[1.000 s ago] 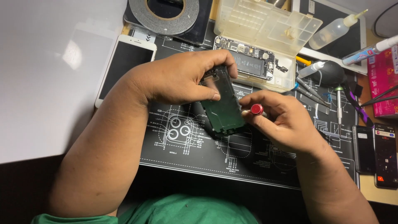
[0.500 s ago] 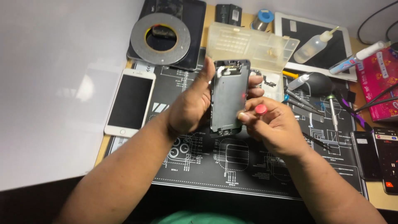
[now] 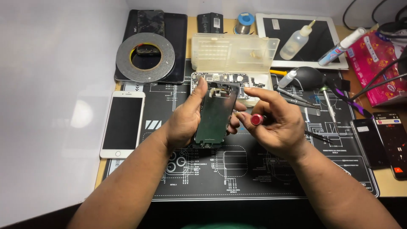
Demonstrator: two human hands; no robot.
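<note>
My left hand (image 3: 184, 121) grips a detached phone screen panel (image 3: 215, 114), held upright over the black repair mat (image 3: 254, 178) with its metal back plate facing me. My right hand (image 3: 275, 123) is just to its right and holds a small screwdriver with a red cap (image 3: 256, 119), the fingertips close to the panel's right edge. An opened phone body (image 3: 220, 79) with exposed circuitry lies behind the panel, partly hidden by it.
A white phone (image 3: 123, 124) lies left on the mat. Behind are a clear plastic parts box (image 3: 233, 53), a tape roll (image 3: 145, 57) on a dark tablet, a white tablet (image 3: 303, 40) with a squeeze bottle, a rubber blower (image 3: 307, 77), tools, and two dark phones (image 3: 383, 138) right.
The view has pulled back and tilted up. Both hands lifted the panel from flat and low to upright and slightly further from me; the screwdriver hand stays beside it.
</note>
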